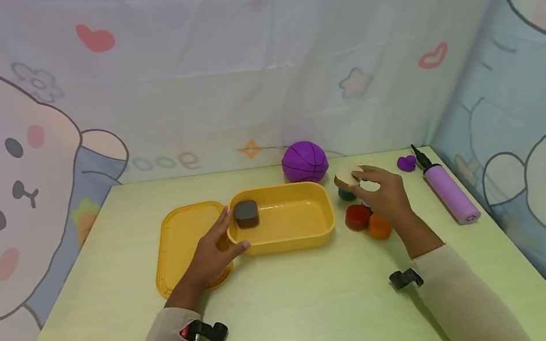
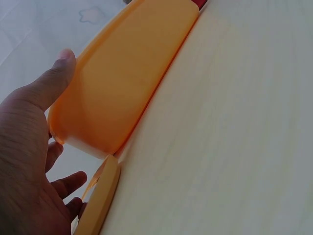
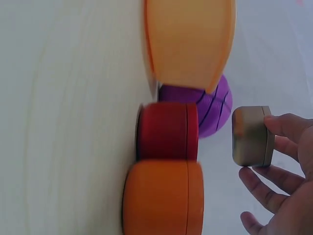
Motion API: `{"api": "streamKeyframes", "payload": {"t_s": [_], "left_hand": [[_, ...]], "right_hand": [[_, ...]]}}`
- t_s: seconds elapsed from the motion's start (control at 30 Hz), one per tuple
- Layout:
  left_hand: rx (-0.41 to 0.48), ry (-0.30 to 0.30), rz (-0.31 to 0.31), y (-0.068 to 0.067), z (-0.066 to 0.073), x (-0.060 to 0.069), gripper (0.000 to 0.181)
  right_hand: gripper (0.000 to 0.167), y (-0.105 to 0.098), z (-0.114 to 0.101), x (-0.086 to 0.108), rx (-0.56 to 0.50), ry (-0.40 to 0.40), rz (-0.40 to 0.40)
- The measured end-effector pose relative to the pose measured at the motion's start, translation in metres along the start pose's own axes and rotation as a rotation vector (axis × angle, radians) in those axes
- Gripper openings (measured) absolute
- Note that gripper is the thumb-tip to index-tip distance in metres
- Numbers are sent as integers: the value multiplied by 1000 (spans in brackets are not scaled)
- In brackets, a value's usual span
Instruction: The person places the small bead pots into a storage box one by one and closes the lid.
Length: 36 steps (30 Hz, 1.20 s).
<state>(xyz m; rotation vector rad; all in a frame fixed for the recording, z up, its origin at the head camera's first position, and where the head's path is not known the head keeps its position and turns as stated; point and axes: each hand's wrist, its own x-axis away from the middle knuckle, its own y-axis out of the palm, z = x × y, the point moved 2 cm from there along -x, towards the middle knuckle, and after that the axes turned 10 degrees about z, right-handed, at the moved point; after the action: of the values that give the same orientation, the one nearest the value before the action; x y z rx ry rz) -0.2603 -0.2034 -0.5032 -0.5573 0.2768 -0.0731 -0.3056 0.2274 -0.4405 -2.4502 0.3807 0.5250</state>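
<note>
A yellow rectangular container (image 1: 283, 245) stands on the table with a dark grey rounded box (image 1: 246, 214) inside its left end. My left hand (image 1: 213, 251) rests at the container's left end, its thumb along the front side and the other fingers spread at the left edge. My right hand (image 1: 386, 192) pinches a small beige-gold box (image 3: 252, 136) with a lid, held up right of the container. Below that hand are a red box (image 3: 168, 129), an orange box (image 3: 161, 196) and a teal box (image 1: 346, 194), partly hidden.
A yellow lid (image 1: 179, 248) lies left of the container, partly under my left hand. A purple basketball (image 1: 305, 162) sits behind the container. At the right are a small purple object (image 1: 406, 163) and a lilac hand pump (image 1: 450, 192). A printed curtain (image 1: 239, 82) hangs behind the table.
</note>
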Motion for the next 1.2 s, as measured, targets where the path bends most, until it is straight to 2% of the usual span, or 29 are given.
{"api": "streamKeyframes", "payload": {"t_s": [0.2,0.5,0.8,1.0,1.2], "left_hand": [[4,0,-1,0,-1,0,95],[-7,6,2,1,-5,-1,94],[0,-1,-3,1,-4,-1,95],[0,-3,-2,1,-5,-2,95],[6,0,-3,1,-5,-3,95]], "right_hand": [[42,20,-22,9,-8,-89,-62],[42,49,-39,24,-32,-255,-117],[41,71,-56,31,-18,-229,-209],[40,81,-66,34,-74,-267,-225],[40,91,-76,37,-51,-237,-263]]}}
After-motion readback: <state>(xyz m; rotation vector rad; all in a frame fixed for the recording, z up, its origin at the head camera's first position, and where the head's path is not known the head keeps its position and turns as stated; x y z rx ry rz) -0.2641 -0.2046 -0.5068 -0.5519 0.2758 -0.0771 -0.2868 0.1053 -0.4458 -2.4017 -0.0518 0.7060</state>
